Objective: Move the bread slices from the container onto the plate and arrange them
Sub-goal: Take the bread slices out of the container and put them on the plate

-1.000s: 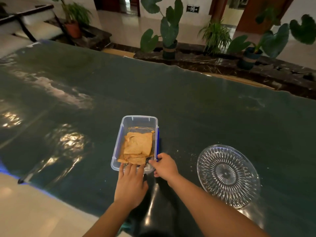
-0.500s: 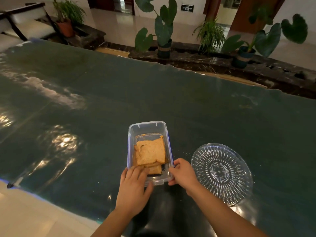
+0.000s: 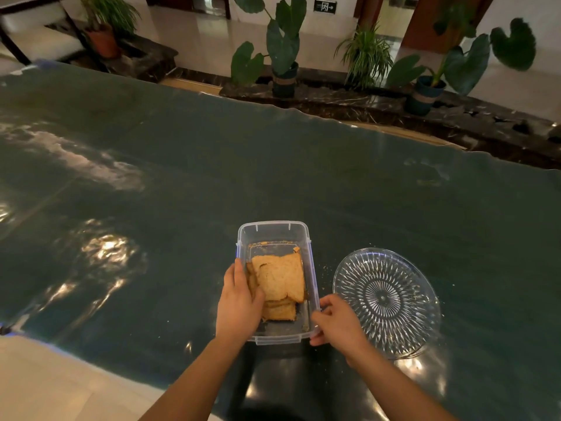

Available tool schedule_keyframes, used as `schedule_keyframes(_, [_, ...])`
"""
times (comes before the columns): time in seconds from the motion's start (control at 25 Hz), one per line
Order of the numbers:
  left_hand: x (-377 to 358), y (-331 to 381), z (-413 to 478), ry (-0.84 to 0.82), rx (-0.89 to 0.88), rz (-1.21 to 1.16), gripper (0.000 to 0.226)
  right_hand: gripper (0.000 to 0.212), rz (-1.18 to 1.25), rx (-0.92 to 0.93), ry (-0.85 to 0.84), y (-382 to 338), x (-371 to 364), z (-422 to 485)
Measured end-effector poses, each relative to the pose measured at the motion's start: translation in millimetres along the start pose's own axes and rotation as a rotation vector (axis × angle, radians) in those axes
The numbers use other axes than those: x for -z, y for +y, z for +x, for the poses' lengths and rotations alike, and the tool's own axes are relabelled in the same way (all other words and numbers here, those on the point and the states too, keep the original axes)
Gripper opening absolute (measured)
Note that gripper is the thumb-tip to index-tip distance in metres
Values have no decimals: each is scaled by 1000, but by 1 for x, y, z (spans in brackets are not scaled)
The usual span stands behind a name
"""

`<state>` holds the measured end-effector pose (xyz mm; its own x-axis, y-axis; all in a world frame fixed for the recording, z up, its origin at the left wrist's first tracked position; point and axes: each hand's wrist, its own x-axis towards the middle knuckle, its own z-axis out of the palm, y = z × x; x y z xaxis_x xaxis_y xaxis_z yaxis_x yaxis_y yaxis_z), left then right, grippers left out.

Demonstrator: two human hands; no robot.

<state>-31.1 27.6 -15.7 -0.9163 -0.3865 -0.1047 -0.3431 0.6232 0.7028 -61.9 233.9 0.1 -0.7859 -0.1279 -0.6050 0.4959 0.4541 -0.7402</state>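
Now bread slices (image 3: 280, 281), left hand (image 3: 239, 302) touching

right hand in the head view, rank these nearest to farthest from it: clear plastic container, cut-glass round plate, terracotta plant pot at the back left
From the right hand:
1. Clear plastic container: just to its left, fingers on the near right corner.
2. Cut-glass round plate: on the table just to its right, not touched.
3. Terracotta plant pot: far back left, beyond the table.

dim warm light | glare patches on table (image 3: 109, 247) | wide-angle edge bending
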Motion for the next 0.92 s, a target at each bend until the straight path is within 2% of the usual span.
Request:
schedule_keyframes(0.08, [-4, -8, 0, -4, 20, 3, 73, 21, -180, 72, 25, -7, 2, 2])
schedule_keyframes(0.12, [-5, -12, -1, -2, 22, 3, 72, 28, -351, 171, 100, -12, 3, 5])
schedule_keyframes(0.24, [-5, -18, 1, 12, 5, 6, 69, 36, -814, 641, 384, -41, -1, 19])
schedule_keyframes(0.32, [-6, -18, 2, 26, -21, 25, 68, 40, -941, 863, 319, -71, -12, 33])
schedule_keyframes(0.4, [-6, -18, 1, 37, -32, 38, 68, 53, -1056, 852, 96, -98, -28, 51])
schedule_keyframes(0.48, [-5, -19, 1, 31, -35, 61, 68, 72, -1207, 715, -101, -116, -43, 70])
schedule_keyframes(0.56, [-5, -20, 1, 22, -50, 55, 68, 85, -1345, 573, -227, -125, -51, 85])
schedule_keyframes(0.6, [-4, -20, 1, 18, -59, 17, 68, 84, -1389, 527, -265, -127, -54, 89])
schedule_keyframes(0.68, [-4, -19, 0, 10, -70, -52, 68, 65, -1427, 496, -304, -126, -56, 94])
schedule_keyframes(0.76, [-5, -20, -1, 5, -63, -60, 69, 48, -1447, 548, -268, -121, -55, 95])
schedule_keyframes(0.92, [-8, -22, -1, 6, -61, -43, 70, 50, -1431, 662, -142, -117, -53, 90])
